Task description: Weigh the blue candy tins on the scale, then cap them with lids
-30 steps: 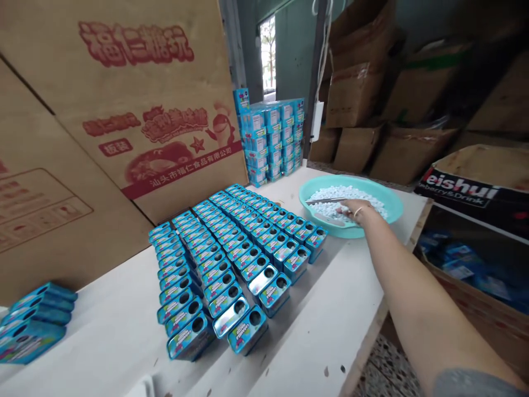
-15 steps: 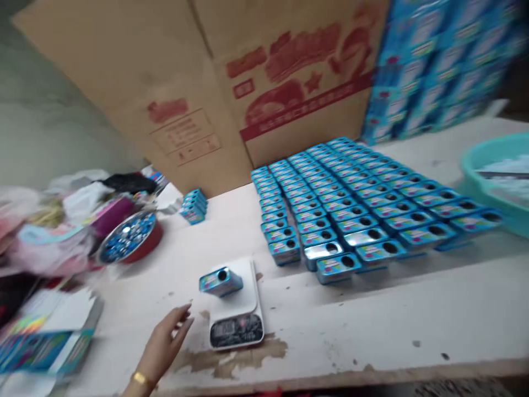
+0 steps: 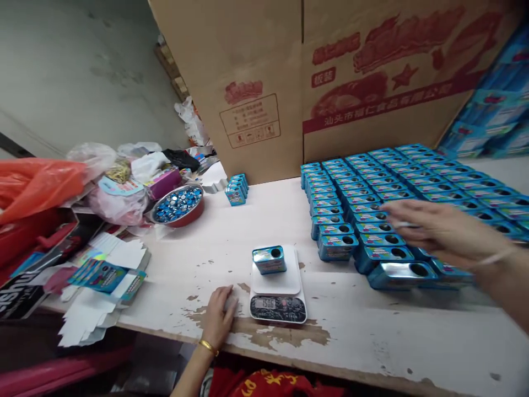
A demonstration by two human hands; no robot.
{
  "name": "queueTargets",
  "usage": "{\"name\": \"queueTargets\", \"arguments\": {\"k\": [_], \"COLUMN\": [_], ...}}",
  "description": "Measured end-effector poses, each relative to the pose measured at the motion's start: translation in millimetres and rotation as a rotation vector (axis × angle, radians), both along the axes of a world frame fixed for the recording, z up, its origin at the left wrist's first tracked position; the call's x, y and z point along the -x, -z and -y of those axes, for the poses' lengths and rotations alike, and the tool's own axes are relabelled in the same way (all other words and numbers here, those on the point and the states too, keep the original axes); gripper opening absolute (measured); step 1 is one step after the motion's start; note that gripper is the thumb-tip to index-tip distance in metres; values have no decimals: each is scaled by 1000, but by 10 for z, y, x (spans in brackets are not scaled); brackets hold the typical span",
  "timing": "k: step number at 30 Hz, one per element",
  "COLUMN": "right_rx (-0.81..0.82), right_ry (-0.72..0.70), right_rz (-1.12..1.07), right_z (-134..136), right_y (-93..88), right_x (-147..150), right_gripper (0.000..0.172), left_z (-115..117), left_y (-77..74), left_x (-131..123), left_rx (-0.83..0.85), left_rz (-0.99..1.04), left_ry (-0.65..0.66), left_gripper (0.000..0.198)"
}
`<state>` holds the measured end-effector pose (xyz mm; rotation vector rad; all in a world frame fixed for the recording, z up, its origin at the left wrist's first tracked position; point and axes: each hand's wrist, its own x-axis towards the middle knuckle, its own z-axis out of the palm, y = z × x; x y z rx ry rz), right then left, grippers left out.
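Observation:
A blue tin [image 3: 268, 259] with a dark round hole in its top stands on a white digital scale [image 3: 295, 275], whose display reads about 150.6. Left of the scale, my left hand [image 3: 218, 317] rests on the table, holding nothing, fingers loosely bent and thumb apart; a gold bracelet circles its wrist. My right hand [image 3: 433, 231], smeared by motion, reaches in from the right above rows of similar blue tins [image 3: 336, 247]. Its fingers are drawn together, and a small whitish bit shows among them that I cannot make out. The hand covers part of the rows.
A large cardboard carton [image 3: 256, 66] stands behind the tins. At left are a red bowl [image 3: 188, 218] of blue and silver pieces, a small group of blue tins [image 3: 237, 190], plastic bags [image 3: 119, 198] and flattened printed cartons [image 3: 99, 275]. Blue packs [image 3: 491, 110] are stacked at far right.
The view has swung left and steadied. My right hand has come into view over the tin rows. My left hand has come down onto the table beside the scale; the tin stays on the scale.

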<state>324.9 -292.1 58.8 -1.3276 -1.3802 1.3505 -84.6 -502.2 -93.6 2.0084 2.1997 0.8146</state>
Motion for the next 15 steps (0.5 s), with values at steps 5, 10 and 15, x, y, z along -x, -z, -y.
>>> {"name": "queueTargets", "arguments": {"k": [5, 10, 15], "right_rx": [-49, -262, -241], "right_ry": [-467, -620, -651], "right_rz": [186, 648, 776], "right_z": [348, 430, 395], "right_y": [-54, -2, 31], "right_x": [1255, 1825, 1955], "right_gripper": [21, 14, 8], "left_z": [67, 64, 78], "left_y": [92, 132, 182], "left_x": [18, 75, 95], "left_rx": [-51, -93, -126], "left_rz": [33, 100, 141], "left_ry": [40, 55, 54], "left_gripper": [23, 20, 18]}}
